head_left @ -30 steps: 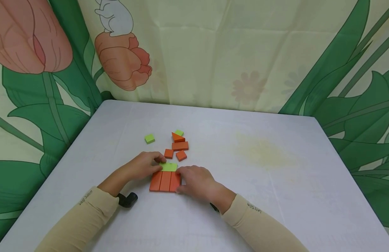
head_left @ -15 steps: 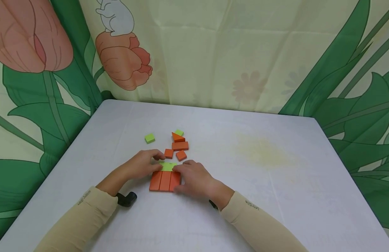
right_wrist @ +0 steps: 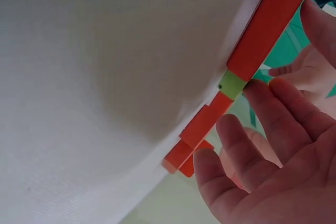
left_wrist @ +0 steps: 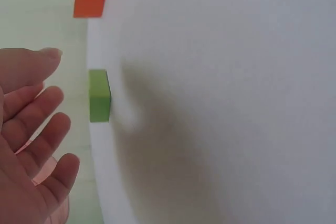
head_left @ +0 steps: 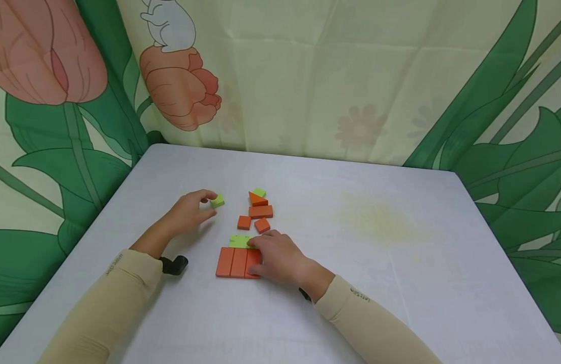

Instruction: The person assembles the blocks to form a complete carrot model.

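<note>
Green square block (head_left: 218, 201) is the one by your left hand (head_left: 187, 212), over on the left of the white table (head_left: 376, 288). Your thumb and index finger are spread apart at its near left side, and you aren't gripping anything with that hand. Your left wrist view shows a small gap between your fingertips and the block, with the fingers loosely bent.

Your right hand (head_left: 282, 260) is over the right end of a flat panel made of three orange-red planks (head_left: 238, 263) lying side by side. Your fingertips are at the right end of the lime-green strip (head_left: 238, 241) along the panel's far edge, and your thumb is down by the rightmost plank. Fingers look relaxed rather than curled round anything; can't tell how hard you're pressing.

Just past the strip you've got two orange-red squares (head_left: 244, 222) near each other, then an orange-red rectangle (head_left: 261, 212), an orange triangle (head_left: 258, 199) right behind that, and another green block (head_left: 260, 192) partly hidden behind the triangle.

You've got beige sleeves (head_left: 119, 298) on, a black gadget (head_left: 175, 265) at your left wrist, and a floral curtain (head_left: 289, 86) with a white rabbit print behind the table.
</note>
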### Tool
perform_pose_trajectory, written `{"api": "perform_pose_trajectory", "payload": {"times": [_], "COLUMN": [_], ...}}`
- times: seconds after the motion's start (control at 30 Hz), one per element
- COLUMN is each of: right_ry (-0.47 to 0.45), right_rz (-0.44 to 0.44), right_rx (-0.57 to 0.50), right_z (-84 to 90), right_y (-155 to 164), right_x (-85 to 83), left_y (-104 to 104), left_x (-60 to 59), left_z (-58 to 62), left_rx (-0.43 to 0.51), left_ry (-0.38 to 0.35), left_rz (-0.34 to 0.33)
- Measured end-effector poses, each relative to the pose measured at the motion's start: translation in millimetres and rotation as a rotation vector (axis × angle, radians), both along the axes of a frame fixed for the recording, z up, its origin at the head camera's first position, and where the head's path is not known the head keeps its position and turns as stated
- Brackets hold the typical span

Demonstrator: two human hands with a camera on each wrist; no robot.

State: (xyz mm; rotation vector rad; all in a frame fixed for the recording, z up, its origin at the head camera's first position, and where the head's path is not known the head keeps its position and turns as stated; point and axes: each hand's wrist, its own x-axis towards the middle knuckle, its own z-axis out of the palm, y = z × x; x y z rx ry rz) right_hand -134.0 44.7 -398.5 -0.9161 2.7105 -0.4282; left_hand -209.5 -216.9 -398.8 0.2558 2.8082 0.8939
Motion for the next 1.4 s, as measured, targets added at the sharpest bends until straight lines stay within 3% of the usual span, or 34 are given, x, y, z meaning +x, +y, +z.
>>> {"api": "perform_pose_trajectory", "payload": {"times": [0.3, 0.6, 0.87, 1.4], "right_ry": [-0.023, -0.020, -0.016, -0.036], "right_rz": [0.002, 0.003, 0.000, -0.007], "right_rx": [0.000, 0.011, 0.020, 0.026], "right_z": [0.3, -0.8, -1.4, -2.3], "right_y": [-1, -1, -1, -1], "right_x": [0.0, 0.1, -0.6, -2.7], "left_y": [-1, -3, -1, 5], "left_x": [-18.5, -25.7, -23.4, -6.7], "left_z": [-6.6, -12.9, -15.4, -20.9], "left_rx": [-0.042, 0.007, -0.004, 0.012], "left_ry": [-0.032, -0.016, -0.114, -0.071], "left_rz": [0.022, 0.023, 0.067, 0.035]}}
